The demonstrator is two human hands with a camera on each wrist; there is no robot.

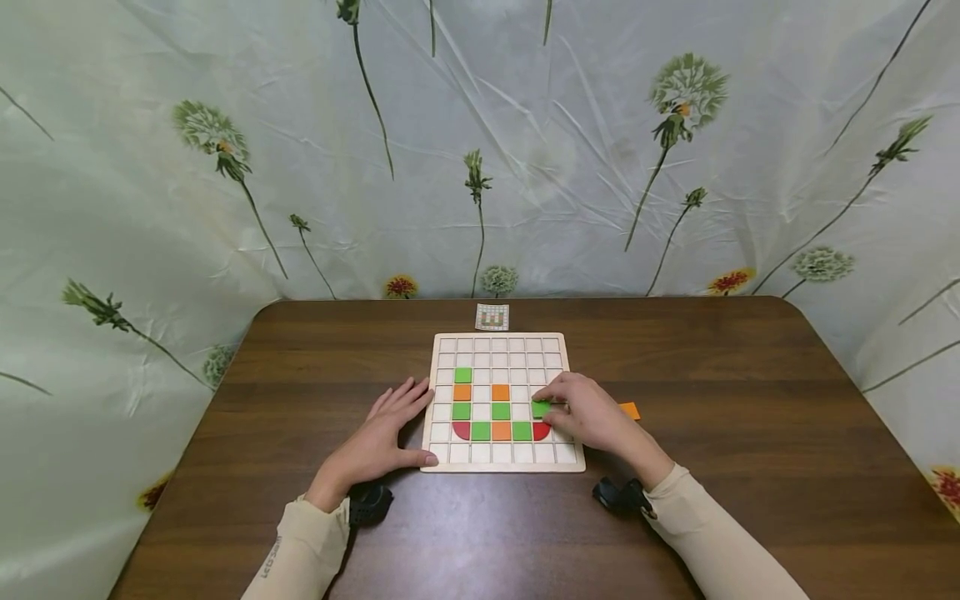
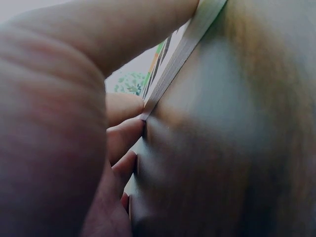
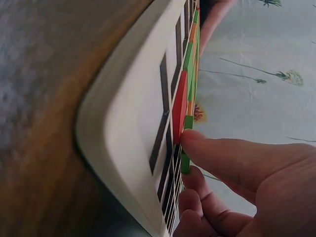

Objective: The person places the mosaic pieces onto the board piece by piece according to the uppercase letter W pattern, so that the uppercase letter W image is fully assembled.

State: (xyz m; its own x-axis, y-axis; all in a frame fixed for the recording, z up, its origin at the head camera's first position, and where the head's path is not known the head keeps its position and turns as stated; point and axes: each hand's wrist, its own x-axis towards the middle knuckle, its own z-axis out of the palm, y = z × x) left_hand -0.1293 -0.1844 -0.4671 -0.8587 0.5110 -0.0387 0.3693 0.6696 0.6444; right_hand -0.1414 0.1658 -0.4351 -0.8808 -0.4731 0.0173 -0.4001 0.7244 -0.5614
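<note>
A pale wooden grid board [image 1: 442, 454] lies on the table with green, orange and red tiles in its cells. My right hand [image 1: 592, 412] pinches a green square tile [image 1: 540, 409] between thumb and fingers at the board's right side. That tile sits just beyond a rounded red tile [image 1: 541, 431], and the right wrist view shows it tilted close over the grid [image 3: 185, 163]. My left hand [image 1: 382, 437] rests along the board's left edge, fingers spread and thumb at the near left corner. In the left wrist view, fingertips [image 2: 132, 104] touch the board's side.
A small printed card [image 1: 492, 317] with a coloured grid pattern lies beyond the board. An orange tile [image 1: 630, 411] is on the brown table [image 1: 735, 375], partly hidden by my right hand. Behind the table hangs a floral curtain [image 1: 555, 167].
</note>
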